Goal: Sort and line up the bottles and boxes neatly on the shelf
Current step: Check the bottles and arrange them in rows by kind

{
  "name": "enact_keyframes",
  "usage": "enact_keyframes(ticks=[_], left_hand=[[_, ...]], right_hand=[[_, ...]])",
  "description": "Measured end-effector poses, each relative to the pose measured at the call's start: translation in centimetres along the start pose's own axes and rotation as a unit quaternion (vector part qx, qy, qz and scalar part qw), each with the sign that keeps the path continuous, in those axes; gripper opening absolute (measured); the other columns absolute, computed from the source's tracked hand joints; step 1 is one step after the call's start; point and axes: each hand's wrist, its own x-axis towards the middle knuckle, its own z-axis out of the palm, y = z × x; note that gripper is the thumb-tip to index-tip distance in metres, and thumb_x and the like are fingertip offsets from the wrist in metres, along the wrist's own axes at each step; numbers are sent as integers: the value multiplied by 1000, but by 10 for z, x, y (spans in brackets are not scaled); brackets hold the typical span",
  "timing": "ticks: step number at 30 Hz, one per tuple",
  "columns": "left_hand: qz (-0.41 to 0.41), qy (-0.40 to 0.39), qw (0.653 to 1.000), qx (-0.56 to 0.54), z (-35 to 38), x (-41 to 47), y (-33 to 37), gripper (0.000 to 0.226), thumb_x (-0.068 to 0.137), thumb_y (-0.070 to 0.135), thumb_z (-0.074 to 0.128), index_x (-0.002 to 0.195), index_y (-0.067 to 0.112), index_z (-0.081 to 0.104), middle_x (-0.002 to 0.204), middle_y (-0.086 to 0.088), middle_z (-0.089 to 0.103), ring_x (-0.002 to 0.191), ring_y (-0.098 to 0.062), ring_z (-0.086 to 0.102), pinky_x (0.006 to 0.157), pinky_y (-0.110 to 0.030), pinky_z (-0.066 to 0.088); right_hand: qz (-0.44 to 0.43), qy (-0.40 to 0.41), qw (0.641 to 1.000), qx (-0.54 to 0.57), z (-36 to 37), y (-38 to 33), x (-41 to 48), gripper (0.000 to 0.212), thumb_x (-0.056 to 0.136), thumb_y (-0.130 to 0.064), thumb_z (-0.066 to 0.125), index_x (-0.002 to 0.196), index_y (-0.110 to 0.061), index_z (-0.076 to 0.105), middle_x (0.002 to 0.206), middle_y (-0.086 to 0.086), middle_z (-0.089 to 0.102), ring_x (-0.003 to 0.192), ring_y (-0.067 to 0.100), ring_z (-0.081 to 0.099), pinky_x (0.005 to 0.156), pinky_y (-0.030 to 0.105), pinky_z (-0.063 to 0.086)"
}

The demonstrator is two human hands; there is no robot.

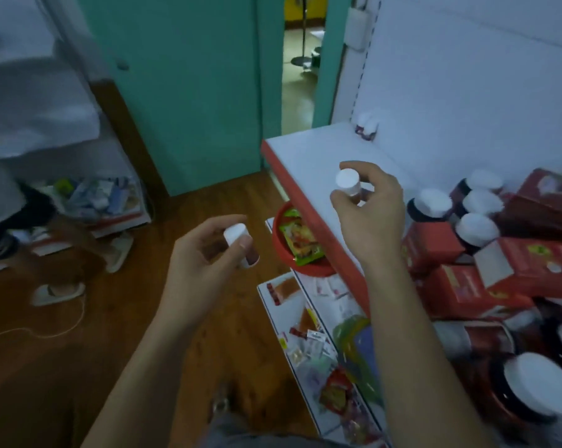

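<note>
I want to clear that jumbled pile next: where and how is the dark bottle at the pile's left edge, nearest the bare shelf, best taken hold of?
Probably by the white cap, from above: the dark bottle stands upright with the cap exposed, while red boxes crowd its lower body. Its left side faces the bare shelf, so a side grip could come from there too.

What you cannot make out around your two hands

Your left hand [205,250] wraps a small white-capped bottle [237,236] so that only its cap and a sliver of the base show; the label is hidden. Your right hand [370,208] covers most of a second small bottle [348,182], leaving the cap visible. Right of that hand, the red boxes [434,245] carry print too blurred to read, and the dark jar [531,386] below your right forearm is smeared and cut by the frame edge. Beyond your right hand, a tiny pair of bottles [367,126] is too small to identify.
</note>
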Motion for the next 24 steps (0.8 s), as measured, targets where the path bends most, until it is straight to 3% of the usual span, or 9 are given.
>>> enact_keyframes(ticks=[6,11,13,16,18,24], left_hand=[[9,-110,993,-38,73,155,-24,26,93,21,70,119,19,72,104,5,76,97,-15,73,83,-34,62],[45,-222,974,4,127,278,-52,24,93,23,73,117,25,71,109,1,72,94,-14,70,74,-10,53],[53,-261,964,21,147,326,-65,23,92,24,75,114,28,71,110,4,72,97,-12,69,74,-9,51],[85,-300,948,66,174,386,-89,24,88,24,77,111,28,71,107,7,73,93,-2,65,73,-7,44],[107,-320,937,92,187,414,-102,28,87,25,79,114,30,71,107,10,70,89,0,61,69,-3,42],[100,-385,912,99,200,443,-129,35,88,24,79,119,32,66,115,10,63,88,4,64,70,-1,44]], right_hand=[[60,102,993,-2,6,43,61,36,87,-10,68,116,-30,69,118,4,63,98,5,61,83,18,50],[108,186,975,-62,29,80,126,29,89,-15,68,114,-30,66,108,-7,66,94,7,57,81,26,46],[125,213,963,-109,47,99,157,29,86,-10,70,111,-24,69,100,-2,67,82,11,54,74,26,41],[204,229,942,-138,75,128,204,33,86,-8,70,116,-23,69,109,10,60,87,23,63,71,15,35],[231,242,932,-141,89,145,231,38,89,-10,70,124,-24,68,112,13,55,89,26,64,74,13,37],[242,303,906,-168,106,164,283,41,91,-13,70,130,-22,60,110,10,53,87,24,60,90,31,50]])
